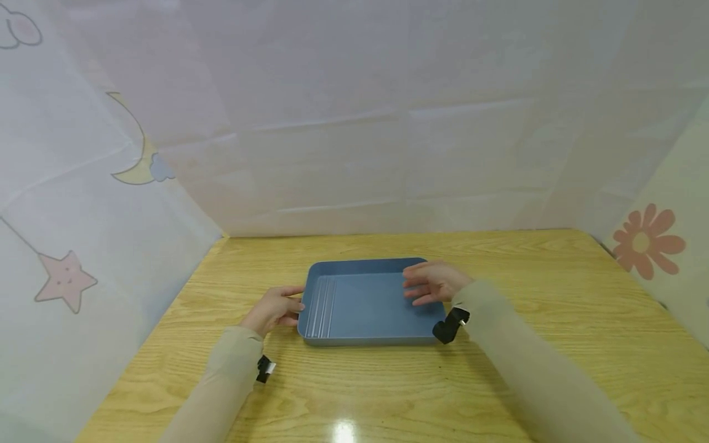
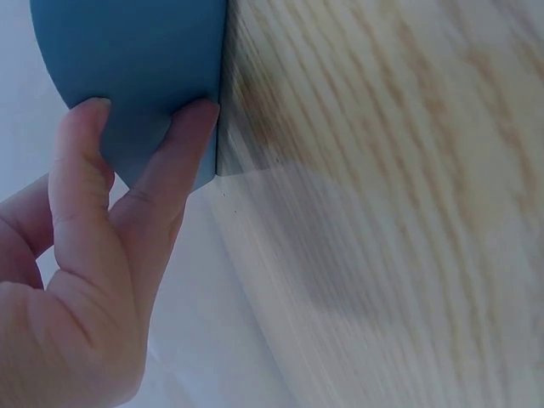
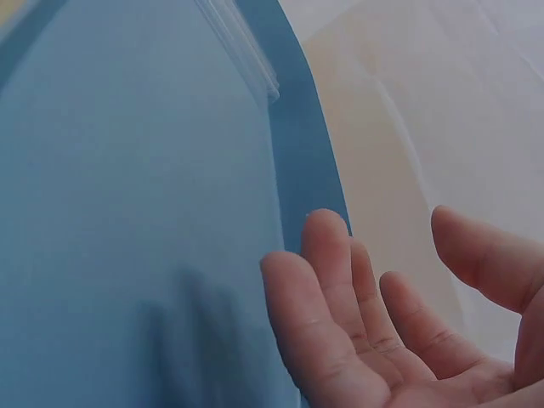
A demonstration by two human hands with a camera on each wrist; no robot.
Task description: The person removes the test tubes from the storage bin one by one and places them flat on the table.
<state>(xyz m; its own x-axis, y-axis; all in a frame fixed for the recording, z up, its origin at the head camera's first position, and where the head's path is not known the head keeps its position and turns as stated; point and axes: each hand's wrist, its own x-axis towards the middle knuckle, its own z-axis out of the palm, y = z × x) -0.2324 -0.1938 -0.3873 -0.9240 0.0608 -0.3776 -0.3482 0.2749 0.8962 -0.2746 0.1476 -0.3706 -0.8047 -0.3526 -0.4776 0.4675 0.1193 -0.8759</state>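
A shallow blue rectangular tray [image 1: 376, 301] lies on the wooden table. Along its left end, inside, lie several thin clear rods [image 1: 321, 307], side by side; they look like transparent straws or tubes. My left hand [image 1: 277, 307] is at the tray's left end, with extended fingertips [image 2: 195, 115] touching the outer wall. Over the right part of the tray hovers my right hand [image 1: 434, 283], fingers spread and slightly bent, holding nothing. In the right wrist view the ends of the clear rods [image 3: 242, 51] show at the tray's far side.
Wood-grain table [image 1: 554, 307] surrounds the tray. Behind it hangs a pale creased sheet [image 1: 388, 154]. Printed side sheets carry a pink star [image 1: 66, 281] on the left and a red flower [image 1: 648, 242] on the right. Each wrist wears a black camera mount [image 1: 451, 325].
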